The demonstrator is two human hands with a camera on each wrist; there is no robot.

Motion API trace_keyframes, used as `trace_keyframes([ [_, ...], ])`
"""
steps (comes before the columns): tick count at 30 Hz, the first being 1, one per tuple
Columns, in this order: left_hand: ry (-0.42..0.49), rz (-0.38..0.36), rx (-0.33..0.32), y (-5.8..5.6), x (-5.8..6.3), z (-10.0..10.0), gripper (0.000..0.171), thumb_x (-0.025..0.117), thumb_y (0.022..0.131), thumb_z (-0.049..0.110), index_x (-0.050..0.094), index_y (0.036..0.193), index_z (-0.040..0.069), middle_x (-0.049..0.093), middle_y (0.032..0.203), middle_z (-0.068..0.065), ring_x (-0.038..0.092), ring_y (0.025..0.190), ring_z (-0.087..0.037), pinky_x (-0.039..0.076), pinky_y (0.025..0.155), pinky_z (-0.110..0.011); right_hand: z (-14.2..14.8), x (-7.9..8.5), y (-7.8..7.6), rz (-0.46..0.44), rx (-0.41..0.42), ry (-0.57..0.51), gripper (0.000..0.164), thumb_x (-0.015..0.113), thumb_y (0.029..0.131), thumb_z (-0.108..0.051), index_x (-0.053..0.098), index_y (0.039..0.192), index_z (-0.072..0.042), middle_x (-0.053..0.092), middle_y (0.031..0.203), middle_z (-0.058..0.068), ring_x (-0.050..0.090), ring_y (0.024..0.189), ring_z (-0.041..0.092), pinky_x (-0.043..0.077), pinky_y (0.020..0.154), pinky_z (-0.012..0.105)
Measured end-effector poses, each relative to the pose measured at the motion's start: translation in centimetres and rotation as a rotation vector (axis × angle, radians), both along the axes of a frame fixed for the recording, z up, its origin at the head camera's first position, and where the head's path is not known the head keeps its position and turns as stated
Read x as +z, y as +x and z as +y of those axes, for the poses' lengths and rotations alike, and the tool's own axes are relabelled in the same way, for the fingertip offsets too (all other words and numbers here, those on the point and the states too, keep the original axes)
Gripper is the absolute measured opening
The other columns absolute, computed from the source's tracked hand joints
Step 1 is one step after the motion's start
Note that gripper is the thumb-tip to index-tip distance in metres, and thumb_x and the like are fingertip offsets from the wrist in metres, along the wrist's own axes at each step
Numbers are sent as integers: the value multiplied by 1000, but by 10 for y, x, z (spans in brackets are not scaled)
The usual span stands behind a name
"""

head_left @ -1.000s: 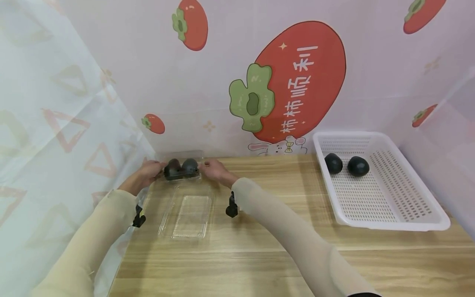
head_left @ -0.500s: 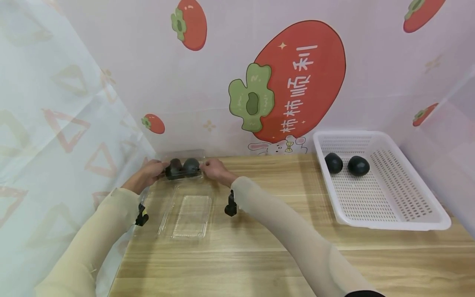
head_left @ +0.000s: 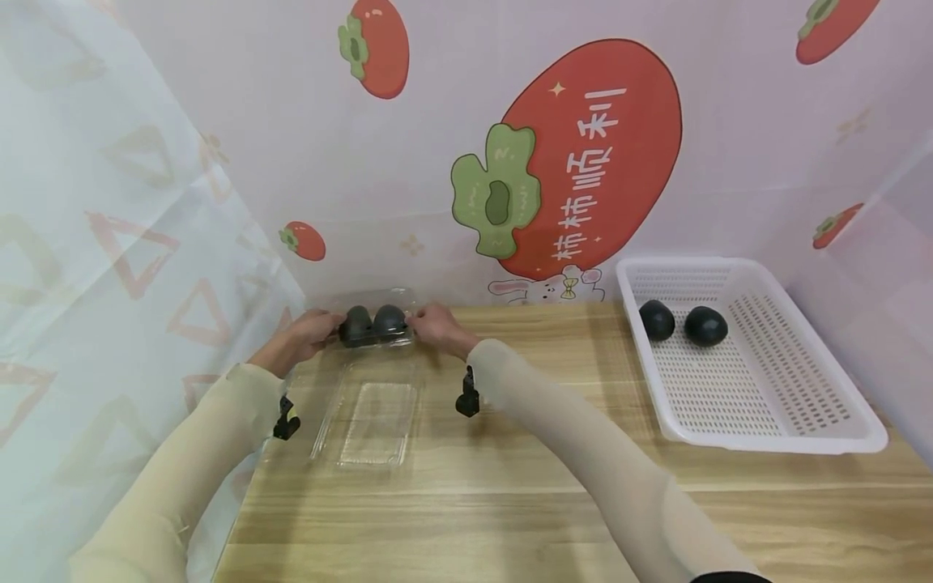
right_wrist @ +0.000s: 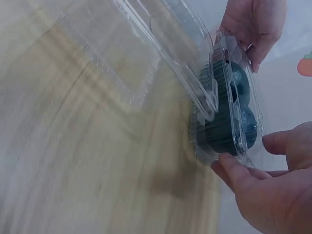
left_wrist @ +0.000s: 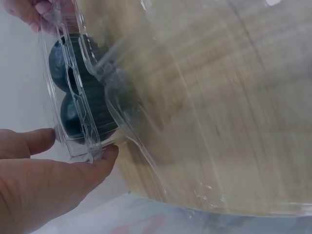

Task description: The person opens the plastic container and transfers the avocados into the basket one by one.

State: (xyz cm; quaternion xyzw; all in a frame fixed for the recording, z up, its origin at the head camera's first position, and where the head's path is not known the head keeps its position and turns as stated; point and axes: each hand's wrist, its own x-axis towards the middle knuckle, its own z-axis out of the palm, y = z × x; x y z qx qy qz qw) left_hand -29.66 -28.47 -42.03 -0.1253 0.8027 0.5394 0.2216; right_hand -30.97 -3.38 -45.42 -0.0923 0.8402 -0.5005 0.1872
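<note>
A clear plastic clamshell box [right_wrist: 201, 146] with two dark avocados [head_left: 355, 325] inside is at the back left of the table, by the wall. My left hand [head_left: 312, 330] grips its left end; in the left wrist view the thumb is on one face and the fingers on the other. At the opposite end my right hand [head_left: 440, 328] pinches the box the same way, as the right wrist view shows. The lid lies over the avocados. In front of it, a second clear plastic box [head_left: 375, 425] lies on the table, its edges close to the first one.
A white perforated basket [head_left: 729, 441] stands on the right of the wooden table [head_left: 466, 518], with two more dark avocados [head_left: 705, 325] in its back left part. A printed cloth wall [head_left: 423, 162] borders the table at the back, with others left and right.
Both hands have shifted a little to the right and slightly back together with the filled clamshell box. The basket and the second clear box have stayed where they were.
</note>
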Motion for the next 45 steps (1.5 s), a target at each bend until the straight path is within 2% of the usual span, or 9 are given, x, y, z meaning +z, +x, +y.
trace_keyframes([
  [4,11,13,-28,1,3,8,19,36,115,16,43,114,-1,37,116,-9,40,112,-23,37,111,-44,14,7,1,22,36,7,42,54,112,-21,70,105,16,52,70,-1,40,60,10,34,55,24],
  [8,34,32,-58,2,3,16,26,36,116,16,46,124,-7,39,111,-7,41,106,-22,37,107,-44,27,12,1,42,57,17,41,54,112,-20,73,103,16,54,71,0,40,60,10,34,55,25],
  [15,61,39,-55,6,4,34,21,39,115,14,46,120,-5,41,113,-8,43,105,-22,39,108,-44,49,17,2,64,93,57,40,55,111,-22,73,103,13,53,73,1,44,65,11,37,58,26],
  [20,74,21,-38,8,5,47,44,41,115,15,32,150,-10,38,141,-17,42,124,-25,36,118,-46,66,23,3,55,108,77,39,54,112,-23,75,108,10,61,85,9,51,74,16,43,67,31],
  [25,92,5,-85,7,6,57,63,37,116,15,5,163,-12,18,163,-26,34,137,-28,29,123,-47,77,26,3,82,113,88,40,54,111,-20,71,92,10,54,73,4,47,67,15,41,63,31],
  [31,98,7,-87,7,7,69,55,39,114,13,17,157,-15,30,148,-22,39,128,-28,33,122,-46,88,24,4,111,94,132,48,56,110,-20,52,63,-10,41,59,-5,39,57,12,34,55,28],
  [39,143,5,-106,12,8,88,61,39,114,9,8,159,-17,23,160,-30,39,139,-31,31,125,-48,112,31,13,102,98,134,40,57,110,-20,61,72,-7,44,66,-3,43,63,14,36,58,29],
  [41,160,12,-119,14,8,94,51,39,114,8,18,153,-17,28,155,-29,43,133,-29,33,124,-48,118,33,16,98,100,150,38,57,110,-21,61,75,-6,44,67,-2,43,64,15,36,59,29],
  [45,195,35,-146,17,8,104,13,39,113,5,32,118,-6,37,138,-23,49,124,-28,37,120,-49,130,35,18,110,103,168,37,57,109,-20,62,76,-5,44,68,-2,43,65,15,35,60,29],
])
